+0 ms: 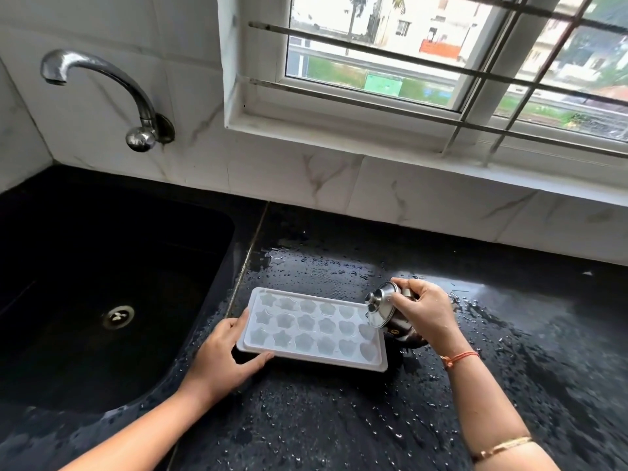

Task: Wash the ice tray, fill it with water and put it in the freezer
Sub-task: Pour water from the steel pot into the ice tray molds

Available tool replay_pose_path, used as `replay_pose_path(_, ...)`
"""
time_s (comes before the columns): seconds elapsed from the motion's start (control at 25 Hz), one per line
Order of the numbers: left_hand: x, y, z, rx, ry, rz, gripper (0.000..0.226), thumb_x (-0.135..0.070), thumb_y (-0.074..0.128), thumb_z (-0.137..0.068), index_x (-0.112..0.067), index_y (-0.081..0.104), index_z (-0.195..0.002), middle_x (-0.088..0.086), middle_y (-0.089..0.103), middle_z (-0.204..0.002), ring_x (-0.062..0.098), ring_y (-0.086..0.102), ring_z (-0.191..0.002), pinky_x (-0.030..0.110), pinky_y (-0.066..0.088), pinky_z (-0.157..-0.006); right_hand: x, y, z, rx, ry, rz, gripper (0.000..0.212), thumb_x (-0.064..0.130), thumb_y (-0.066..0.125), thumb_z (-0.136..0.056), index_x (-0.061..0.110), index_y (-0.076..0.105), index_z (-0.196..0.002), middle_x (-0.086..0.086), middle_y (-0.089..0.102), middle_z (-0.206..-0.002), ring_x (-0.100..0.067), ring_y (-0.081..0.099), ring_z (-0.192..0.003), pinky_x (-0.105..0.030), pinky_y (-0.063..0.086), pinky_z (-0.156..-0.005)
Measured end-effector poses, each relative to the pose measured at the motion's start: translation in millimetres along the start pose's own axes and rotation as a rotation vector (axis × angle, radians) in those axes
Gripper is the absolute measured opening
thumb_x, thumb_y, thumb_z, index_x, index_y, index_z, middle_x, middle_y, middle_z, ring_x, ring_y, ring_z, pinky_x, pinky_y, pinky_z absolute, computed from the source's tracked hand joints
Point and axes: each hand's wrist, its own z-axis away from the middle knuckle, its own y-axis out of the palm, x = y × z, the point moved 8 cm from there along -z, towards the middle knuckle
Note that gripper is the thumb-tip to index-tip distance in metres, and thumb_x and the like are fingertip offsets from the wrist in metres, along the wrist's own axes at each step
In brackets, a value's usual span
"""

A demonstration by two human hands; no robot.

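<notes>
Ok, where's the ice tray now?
Head view, lower centre: ice tray on the wet counter, between the sink and the steel pot, left hand gripping its left end.

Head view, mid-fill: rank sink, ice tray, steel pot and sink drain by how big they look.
1. sink
2. ice tray
3. steel pot, partly hidden by the right hand
4. sink drain

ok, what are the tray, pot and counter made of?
tray: white translucent plastic by the look, matte, moulded cells.
pot: metal, likely stainless steel; the lid is mirror-bright.
counter: black polished stone, probably granite; speckled, glossy under the droplets.
</notes>
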Motion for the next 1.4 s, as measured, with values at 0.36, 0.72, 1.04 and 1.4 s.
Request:
replay_pose_path(0.36,-3.4,-0.2,0.3,0.019,-0.020,0.032,0.105,-0.075,0.049,-0.046,-0.031,0.035,-0.141,-0.011,0.049,-0.115,0.006,0.049,-0.104,0.019,0.035,-0.086,14.4,-16.1,-5.4,-0.055,-0.049,0.072,0.022,0.017,0.065,-0.079,0.013,0.070,-0.100,-0.004,0.053,-0.062,-0.021,0.055,-0.062,-0.037,0.052,-0.064)
replay_pose_path(0.72,-5.0,-1.2,0.7,0.018,-0.002,0.020,0.105,-0.077,0.047,-0.047,-0.030,0.035,-0.140,-0.012,0.048,-0.114,0.004,0.048,-0.103,0.017,0.034,-0.085,24.7,-16.2,-1.1,-0.043,-0.055,0.110,0.016,0.018,0.066,-0.077,0.014,0.071,-0.092,0.013,0.056,-0.057,-0.018,0.061,-0.068,-0.047,0.055,-0.075)
replay_pose_path(1.04,-3.2,-0.3,0.0,0.031,-0.001,0.005,0.107,-0.078,0.045,-0.047,-0.029,0.033,-0.142,-0.010,0.048,-0.116,0.008,0.050,-0.106,0.019,0.037,-0.088,27.7,-15.5,3.1,-0.048,-0.072,0.123,0.024,0.019,0.065,-0.078,0.016,0.070,-0.101,0.007,0.051,-0.055,-0.015,0.054,-0.061,-0.044,0.054,-0.072)
replay_pose_path(1.4,1.3,1.5,-2.2,0.042,-0.001,0.029,0.107,-0.076,0.047,-0.047,-0.027,0.035,-0.141,-0.010,0.048,-0.116,0.007,0.050,-0.107,0.018,0.036,-0.087,26.7,-24.6,10.2,-0.078,0.012,-0.053,0.009,0.009,0.066,-0.078,0.017,0.065,-0.077,-0.019,0.070,-0.089,-0.017,0.055,-0.063,-0.033,0.052,-0.057)
